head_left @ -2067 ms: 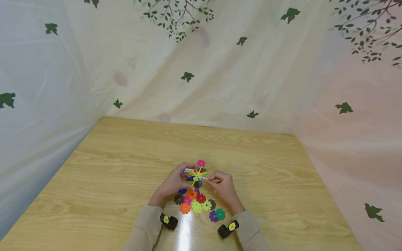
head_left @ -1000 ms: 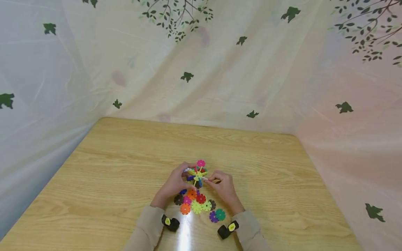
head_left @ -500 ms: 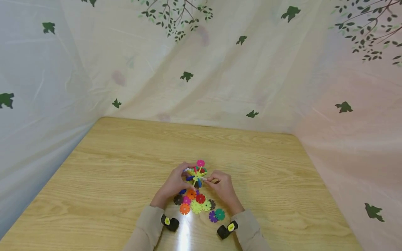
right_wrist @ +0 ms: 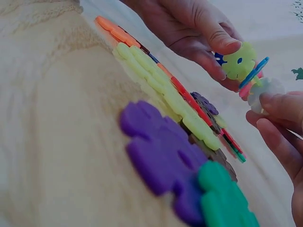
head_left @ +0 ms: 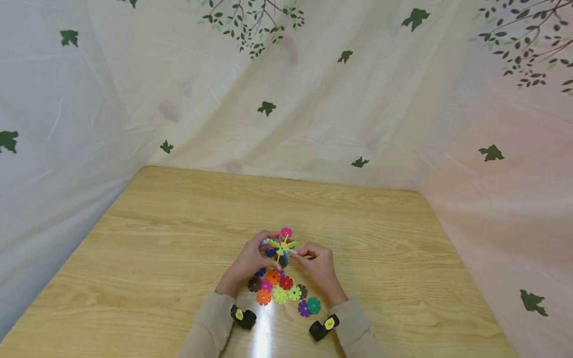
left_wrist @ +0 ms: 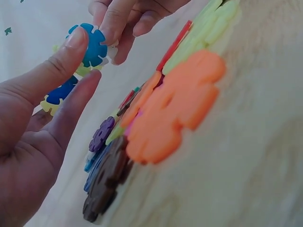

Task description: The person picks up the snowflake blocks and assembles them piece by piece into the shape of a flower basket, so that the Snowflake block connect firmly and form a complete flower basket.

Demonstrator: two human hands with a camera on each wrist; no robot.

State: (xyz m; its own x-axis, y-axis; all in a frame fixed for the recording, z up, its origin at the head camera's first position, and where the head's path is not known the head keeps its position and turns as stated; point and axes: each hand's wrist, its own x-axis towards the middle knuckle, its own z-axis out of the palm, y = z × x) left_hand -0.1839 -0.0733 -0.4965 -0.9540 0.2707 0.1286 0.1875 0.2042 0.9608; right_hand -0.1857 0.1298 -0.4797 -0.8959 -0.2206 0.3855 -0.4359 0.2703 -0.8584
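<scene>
A cluster of interlocking flower-shaped plastic discs (head_left: pixel 282 247), several colours slotted together around a yellow one, is held above the table. My left hand (head_left: pixel 246 259) grips it from the left side, thumb below and fingers behind. In the left wrist view, the thumb touches a blue disc (left_wrist: pixel 96 48). From the right, my right hand (head_left: pixel 320 267) pinches a white disc (right_wrist: pixel 266 93) between thumb and forefinger, at the cluster's edge beside the blue disc. Whether the white disc sits in a slot cannot be made out. Fingers hide parts of the cluster.
Loose discs lie below the hands, among them an orange disc (head_left: pixel 263 297), a red disc (head_left: pixel 286 283) and a lime disc (head_left: pixel 280 295). A purple disc (head_left: pixel 304 309) and a green disc (head_left: pixel 314 305) overlap nearer the right wrist. A printed curtain (head_left: pixel 304 124) surrounds the wooden table (head_left: pixel 179 223).
The cluster has tipped slightly, and the left thumb has shifted a little upward under it. The right hand keeps pinching the white disc in nearly the same place. Loose discs stay put.
</scene>
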